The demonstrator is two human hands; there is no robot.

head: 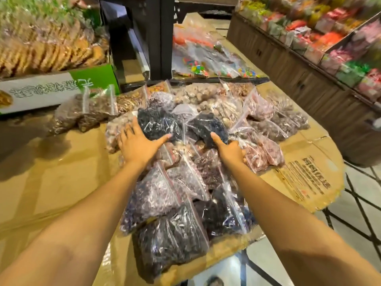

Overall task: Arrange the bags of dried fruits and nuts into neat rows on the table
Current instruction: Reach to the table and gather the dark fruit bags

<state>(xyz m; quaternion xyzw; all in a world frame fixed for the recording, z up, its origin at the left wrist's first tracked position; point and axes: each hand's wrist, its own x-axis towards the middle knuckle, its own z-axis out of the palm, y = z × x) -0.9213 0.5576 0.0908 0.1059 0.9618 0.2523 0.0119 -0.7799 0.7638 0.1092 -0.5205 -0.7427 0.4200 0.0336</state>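
Nearest, clear zip bags of dark dried fruit (171,240) heap on brown cardboard (61,182); left hand (137,145) spreads flat on a black-filled bag (156,121), right hand (231,150) seemingly grips a second black-filled bag (206,125)

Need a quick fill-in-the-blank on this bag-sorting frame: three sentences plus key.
1. The bags lie on flattened ___.
2. The near bags' zip lines are ___.
3. The box beyond the left hand is white and ___.
Missing words: cardboard; red; green.
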